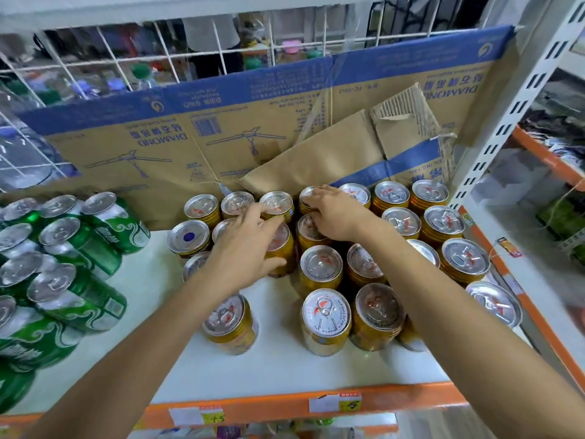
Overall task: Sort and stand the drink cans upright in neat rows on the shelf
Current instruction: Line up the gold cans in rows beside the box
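Several gold drink cans (320,270) with silver pull-tab tops stand upright on the white shelf (285,372), most in rows toward the back right. My left hand (243,245) reaches into the middle of them and grips a gold can (280,248), thumb on its near side, fingertips touching the can behind. My right hand (332,213) lies over two cans in the back rows, its fingers curled round the rim of a back-row can (308,198). One gold can (230,324) stands apart toward the front.
Green cans (79,245) stand packed on the shelf's left side. Brown and blue cardboard (253,134) lines the back, with a loose flap (319,156) leaning over the back cans. White wire mesh rises behind it. An orange shelf edge (285,407) with price tags runs along the front.
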A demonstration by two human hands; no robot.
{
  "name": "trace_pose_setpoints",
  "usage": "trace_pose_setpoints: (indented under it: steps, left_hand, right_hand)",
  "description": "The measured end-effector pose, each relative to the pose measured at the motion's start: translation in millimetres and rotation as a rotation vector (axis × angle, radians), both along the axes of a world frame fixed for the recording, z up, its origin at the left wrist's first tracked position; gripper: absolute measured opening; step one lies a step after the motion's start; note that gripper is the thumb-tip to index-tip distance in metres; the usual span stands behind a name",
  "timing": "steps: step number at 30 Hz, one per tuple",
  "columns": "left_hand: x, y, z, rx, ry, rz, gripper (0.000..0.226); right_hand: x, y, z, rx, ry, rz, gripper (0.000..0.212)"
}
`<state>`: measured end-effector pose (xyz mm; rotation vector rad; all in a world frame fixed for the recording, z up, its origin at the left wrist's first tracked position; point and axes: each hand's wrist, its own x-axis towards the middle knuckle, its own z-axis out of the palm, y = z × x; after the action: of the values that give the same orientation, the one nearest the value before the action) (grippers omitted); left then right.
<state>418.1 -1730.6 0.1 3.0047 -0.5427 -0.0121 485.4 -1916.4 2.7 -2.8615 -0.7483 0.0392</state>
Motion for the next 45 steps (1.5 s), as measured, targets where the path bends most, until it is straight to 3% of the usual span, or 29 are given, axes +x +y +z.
trace_pose_setpoints:
  steps: [6,10,13,16,20,24,31,33,39,45]
  left_hand:
    - [-13,14,18,0.087,0.166,-0.145,0.081]
    - [-13,19,45,0.13,0.264,-0.155,0.069]
    - [15,18,46,-0.049,0.156,-0.086,0.052]
    - [49,11,26,-0.001,0.071,-0.005,0.057]
    - [70,6,10,-0.022,0.11,0.004,0.052]
    - [70,12,-1,-0.144,0.007,0.012,0.03]
    - [62,3,-3,-0.16,-0.22,0.077,0.037]
    - [61,-5,-4,-0.162,-0.207,0.105,0.038]
    - [65,7,5,-0.144,-0.048,0.042,0.022]
    - [63,9,7,-0.161,-0.094,0.065,0.017]
  right_hand:
    - [-1,-3,-4,0.024,0.017,-0.008,0.041]
    - [3,-3,-5,-0.01,0.027,0.003,0.038]
    - [8,-2,-4,-0.006,0.057,0.001,0.023]
    - [10,-1,1,0.003,0.099,-0.047,0.008]
    - [15,0,1,0.0,0.152,-0.112,0.025]
    - [12,1,3,0.008,0.158,-0.125,0.016]
    - [12,0,-2,0.023,0.142,-0.105,0.017]
    - [13,-1,-4,0.019,0.159,-0.11,0.013]
    - [13,-2,-7,0.026,0.14,-0.083,0.026]
    - [15,-3,-10,0.036,0.149,-0.065,0.03]
